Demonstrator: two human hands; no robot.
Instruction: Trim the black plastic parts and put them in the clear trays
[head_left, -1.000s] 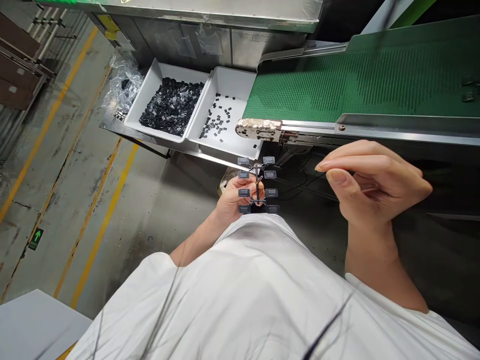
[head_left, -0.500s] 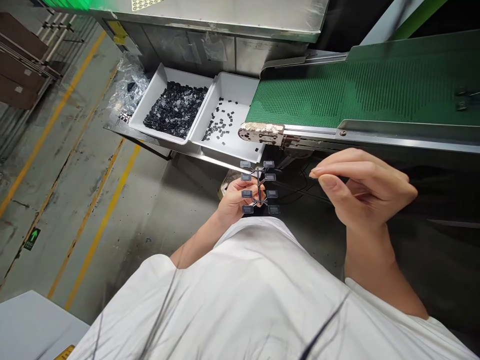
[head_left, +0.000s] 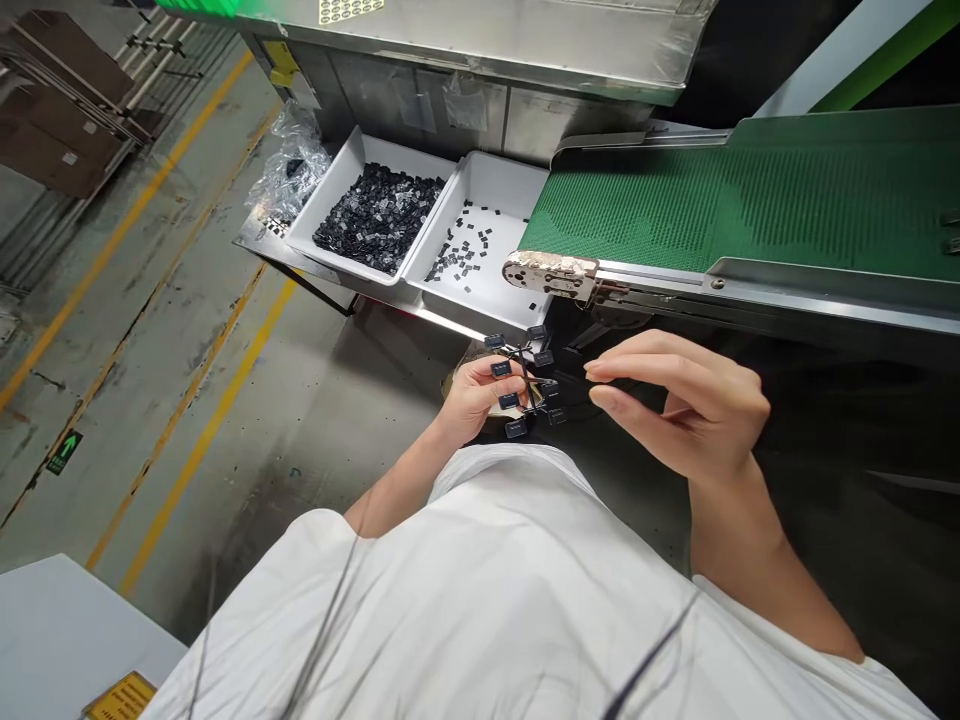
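Observation:
My left hand (head_left: 480, 396) is closed on a black plastic sprue (head_left: 528, 385), pinching it near the middle in front of my body. Small dark rectangular parts (head_left: 515, 428) stick out along both sides of the sprue, which is tilted. To the right, my right hand (head_left: 690, 405) hovers with thumb and fingertips slightly apart and nothing visible between them. Its fingertips are close to the sprue's right-hand parts without touching them.
A white bin (head_left: 300, 235) heaped with small black parts stands beside a second white bin (head_left: 491, 300) with scattered pieces. A green conveyor belt (head_left: 675, 210) with a metal edge runs off to the right. Clear plastic bags (head_left: 289, 165) lie left of the bins.
My right hand has moved left, closer to the sprue, and its thumb and fingertips have parted slightly. The sprue has turned in my left hand. The view has shifted a little.

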